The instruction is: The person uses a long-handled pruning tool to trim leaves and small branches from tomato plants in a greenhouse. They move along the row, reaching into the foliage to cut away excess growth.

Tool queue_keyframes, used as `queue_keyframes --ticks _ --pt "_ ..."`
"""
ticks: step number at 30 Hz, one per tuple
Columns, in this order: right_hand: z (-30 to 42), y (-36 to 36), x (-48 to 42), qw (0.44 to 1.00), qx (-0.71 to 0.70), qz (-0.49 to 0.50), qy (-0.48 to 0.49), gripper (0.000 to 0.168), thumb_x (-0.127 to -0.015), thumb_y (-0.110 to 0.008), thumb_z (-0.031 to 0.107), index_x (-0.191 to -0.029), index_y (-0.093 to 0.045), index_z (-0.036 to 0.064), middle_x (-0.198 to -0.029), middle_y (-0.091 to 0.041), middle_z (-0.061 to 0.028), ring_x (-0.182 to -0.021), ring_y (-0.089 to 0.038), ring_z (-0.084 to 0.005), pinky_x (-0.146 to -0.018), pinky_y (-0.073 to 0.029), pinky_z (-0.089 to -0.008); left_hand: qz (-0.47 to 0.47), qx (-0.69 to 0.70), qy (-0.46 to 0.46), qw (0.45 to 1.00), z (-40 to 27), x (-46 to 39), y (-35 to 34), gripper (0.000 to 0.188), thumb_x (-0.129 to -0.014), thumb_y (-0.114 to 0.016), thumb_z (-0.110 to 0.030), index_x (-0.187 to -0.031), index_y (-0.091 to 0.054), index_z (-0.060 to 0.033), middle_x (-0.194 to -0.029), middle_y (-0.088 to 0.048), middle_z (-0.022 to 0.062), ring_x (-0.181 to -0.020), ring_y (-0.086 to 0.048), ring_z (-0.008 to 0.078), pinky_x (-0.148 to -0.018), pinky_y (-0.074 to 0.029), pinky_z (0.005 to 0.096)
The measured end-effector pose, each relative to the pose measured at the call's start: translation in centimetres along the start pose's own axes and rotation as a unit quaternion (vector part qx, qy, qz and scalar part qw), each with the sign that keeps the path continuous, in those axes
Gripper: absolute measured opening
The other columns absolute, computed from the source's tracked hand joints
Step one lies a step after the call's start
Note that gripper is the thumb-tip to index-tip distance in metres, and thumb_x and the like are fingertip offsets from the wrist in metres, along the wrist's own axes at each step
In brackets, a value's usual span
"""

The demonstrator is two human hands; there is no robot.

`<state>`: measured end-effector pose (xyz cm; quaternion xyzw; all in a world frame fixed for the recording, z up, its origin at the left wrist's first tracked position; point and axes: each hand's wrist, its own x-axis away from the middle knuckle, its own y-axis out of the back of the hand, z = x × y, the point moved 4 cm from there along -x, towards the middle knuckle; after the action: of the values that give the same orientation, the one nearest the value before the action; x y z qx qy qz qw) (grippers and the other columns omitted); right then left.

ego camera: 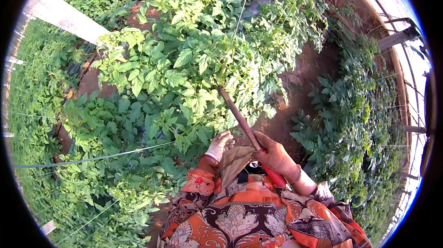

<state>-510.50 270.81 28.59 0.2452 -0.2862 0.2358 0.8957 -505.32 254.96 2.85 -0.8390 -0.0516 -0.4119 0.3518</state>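
Observation:
My right hand (277, 158), in a snug glove, grips a long wand (238, 118) by its red handle (274, 175). The wand slants up and to the left, its thin dark tip among the leaves of a tomato plant (207, 71). My left hand (220, 144), in a pale glove, is beside the plant's lower leaves with its fingers curled; whether it holds anything is unclear. A brown striped cloth (235, 163) hangs between my hands, in front of my patterned orange clothing (238, 217).
Strings (104, 158) run from the plants at the left and top. A pale post (65, 14) leans in at the upper left. Bare soil (294, 92) lies between the plant rows. More plants (360, 126) and the greenhouse's curved edge (403, 85) are at the right.

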Motion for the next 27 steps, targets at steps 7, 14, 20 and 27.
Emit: queue_keyframes --ticks 7,14,20,27 --pt "-0.5 -0.4 0.2 0.999 0.024 -0.029 0.021 0.063 -0.079 -0.066 0.017 -0.137 -0.045 0.003 -0.101 -0.064 -0.0166 -0.087 -0.064 -0.0184 -0.08 -0.05 -0.0309 0.011 -0.008 0.001 1.0 -0.2 -0.1 0.5 0.041 -0.088 -0.07 -0.029 -0.121 -0.057 -0.0074 -0.108 -0.065 0.0086 -0.088 -0.064 0.0203 -0.074 -0.054 0.0342" --pt "-0.9 -0.5 0.7 1.0 -0.001 -0.019 0.018 0.065 -0.079 -0.068 0.019 -0.138 -0.044 0.003 -0.104 -0.065 -0.016 -0.092 -0.063 -0.0185 -0.084 -0.049 -0.0311 0.005 -0.015 0.004 1.0 -0.2 0.0 0.5 0.041 -0.087 -0.07 -0.028 -0.12 -0.057 -0.0069 -0.107 -0.065 0.0086 -0.088 -0.064 0.021 -0.073 -0.054 0.0341" --pt "-0.1 1.4 3.5 0.998 0.058 0.015 -0.007 0.066 -0.078 -0.069 0.021 -0.138 -0.045 0.005 -0.102 -0.065 -0.0171 -0.092 -0.064 -0.0192 -0.085 -0.049 -0.0317 -0.019 -0.018 0.014 1.0 -0.6 0.4 0.7 0.042 -0.088 -0.068 -0.02 -0.124 -0.055 -0.0027 -0.101 -0.064 0.0075 -0.085 -0.065 0.0218 -0.069 -0.055 0.032" --pt "-1.2 2.1 5.1 0.998 0.052 -0.009 -0.018 0.062 -0.079 -0.068 0.016 -0.136 -0.047 0.005 -0.097 -0.063 -0.0108 -0.087 -0.059 -0.0152 -0.084 -0.048 -0.0311 -0.027 -0.017 0.02 0.999 -0.7 0.9 0.9 0.039 -0.087 -0.069 -0.016 -0.121 -0.056 -0.0033 -0.1 -0.064 0.0075 -0.078 -0.064 0.0208 -0.062 -0.055 0.0306"
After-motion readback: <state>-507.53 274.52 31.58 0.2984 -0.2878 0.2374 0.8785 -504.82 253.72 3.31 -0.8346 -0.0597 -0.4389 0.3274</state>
